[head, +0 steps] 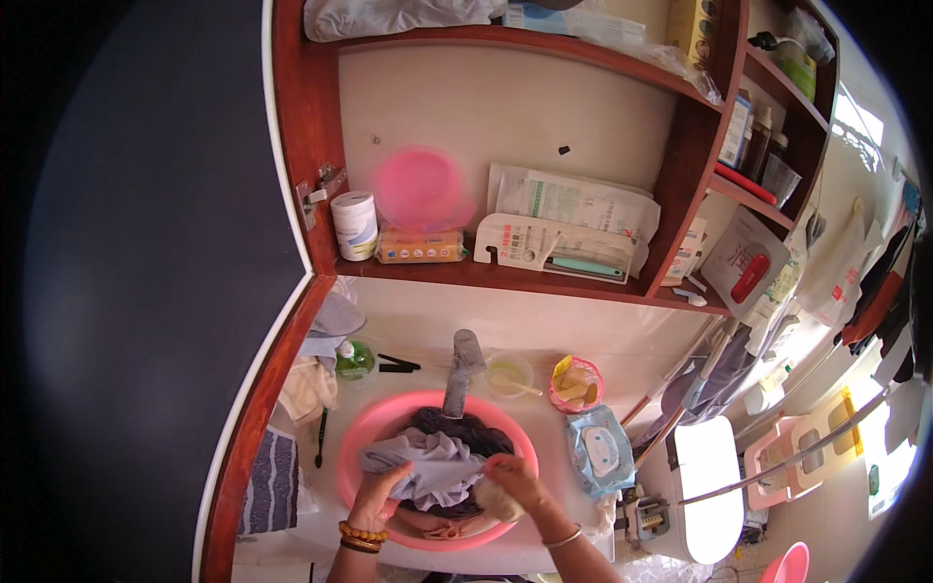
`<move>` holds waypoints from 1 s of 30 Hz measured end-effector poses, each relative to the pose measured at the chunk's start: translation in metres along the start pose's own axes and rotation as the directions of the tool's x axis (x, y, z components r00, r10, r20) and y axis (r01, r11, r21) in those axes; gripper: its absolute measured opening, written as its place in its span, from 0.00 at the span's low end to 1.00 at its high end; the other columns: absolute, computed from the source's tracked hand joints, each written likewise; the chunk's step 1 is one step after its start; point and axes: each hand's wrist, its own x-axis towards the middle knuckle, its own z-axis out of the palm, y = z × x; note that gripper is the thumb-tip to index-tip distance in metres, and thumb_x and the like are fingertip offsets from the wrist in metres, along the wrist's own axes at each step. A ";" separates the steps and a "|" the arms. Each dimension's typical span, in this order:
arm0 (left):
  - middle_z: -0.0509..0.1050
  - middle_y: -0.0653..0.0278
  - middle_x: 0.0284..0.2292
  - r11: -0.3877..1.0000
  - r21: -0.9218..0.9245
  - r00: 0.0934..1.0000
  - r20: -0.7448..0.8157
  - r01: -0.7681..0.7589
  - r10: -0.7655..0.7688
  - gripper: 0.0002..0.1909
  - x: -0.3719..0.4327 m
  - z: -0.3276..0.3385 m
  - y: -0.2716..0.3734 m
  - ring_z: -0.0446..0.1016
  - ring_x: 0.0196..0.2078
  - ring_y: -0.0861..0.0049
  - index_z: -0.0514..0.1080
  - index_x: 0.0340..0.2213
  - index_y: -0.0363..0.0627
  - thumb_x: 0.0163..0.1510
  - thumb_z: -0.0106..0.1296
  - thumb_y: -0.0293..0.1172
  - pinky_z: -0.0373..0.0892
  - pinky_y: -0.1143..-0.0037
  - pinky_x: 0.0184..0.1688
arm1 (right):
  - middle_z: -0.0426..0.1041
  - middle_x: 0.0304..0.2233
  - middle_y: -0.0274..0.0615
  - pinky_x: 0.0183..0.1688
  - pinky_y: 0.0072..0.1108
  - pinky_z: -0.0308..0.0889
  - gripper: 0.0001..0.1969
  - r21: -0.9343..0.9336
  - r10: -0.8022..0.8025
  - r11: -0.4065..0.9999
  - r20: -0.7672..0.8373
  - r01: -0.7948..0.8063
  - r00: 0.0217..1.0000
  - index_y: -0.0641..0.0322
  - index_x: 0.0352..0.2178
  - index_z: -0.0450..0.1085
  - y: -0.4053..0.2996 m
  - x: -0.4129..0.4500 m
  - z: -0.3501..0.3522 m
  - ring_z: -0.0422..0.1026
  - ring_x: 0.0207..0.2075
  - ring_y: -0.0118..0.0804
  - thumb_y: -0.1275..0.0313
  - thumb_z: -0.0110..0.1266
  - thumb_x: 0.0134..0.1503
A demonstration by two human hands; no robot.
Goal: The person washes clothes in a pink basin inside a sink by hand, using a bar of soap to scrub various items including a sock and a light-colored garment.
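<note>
A pink plastic basin [348,446] stands under a grey faucet [456,379], filled with bunched clothes. Over it my left hand [377,497] grips the left part of a light grey garment [430,466]. My right hand [516,482] pinches the garment's right side, so the fabric is drawn taut between the two hands. A beige, blurred lump [498,500] hangs at the right palm; whether it is soap or cloth I cannot tell. Dark cloth [474,431] lies behind the garment, and a peach-coloured cloth [444,526] shows at the basin's front.
Right of the basin are a blue wipes pack [602,450] and a pink basket [599,380] with soap pieces. Behind stands a small bowl with a spoon [519,386]. To the left are a green bottle [356,361] and a black brush [321,439]. Wooden shelves [503,280] overhang the counter.
</note>
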 end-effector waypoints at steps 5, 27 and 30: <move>0.71 0.62 0.33 0.949 0.291 0.987 -0.062 -0.124 0.148 0.16 0.006 -0.034 -0.005 0.71 0.34 0.76 0.65 0.38 0.35 0.45 0.51 0.22 0.70 0.79 0.36 | 0.67 0.22 0.29 0.28 0.15 0.62 0.04 0.136 0.134 0.984 -0.107 -0.119 0.985 0.61 0.26 0.69 -0.038 0.010 -0.024 0.64 0.25 0.20 0.73 0.52 0.48; 0.69 0.61 0.37 0.981 -0.169 0.990 -0.084 0.095 -0.110 0.21 -0.016 0.014 0.001 0.70 0.38 0.75 0.63 0.42 0.39 0.47 0.53 0.31 0.68 0.74 0.41 | 0.70 0.24 0.34 0.32 0.17 0.64 0.06 -0.020 0.007 1.000 -0.036 -0.008 0.999 0.64 0.29 0.70 -0.024 -0.010 0.046 0.68 0.28 0.25 0.73 0.51 0.49; 0.69 0.60 0.33 0.968 0.248 0.986 -0.151 -0.030 0.069 0.16 -0.005 -0.021 -0.012 0.70 0.34 0.76 0.66 0.34 0.37 0.46 0.53 0.35 0.67 0.76 0.32 | 0.70 0.22 0.32 0.29 0.16 0.65 0.03 0.285 0.128 0.950 0.010 -0.126 0.992 0.61 0.28 0.69 -0.040 -0.018 0.029 0.69 0.26 0.24 0.74 0.50 0.50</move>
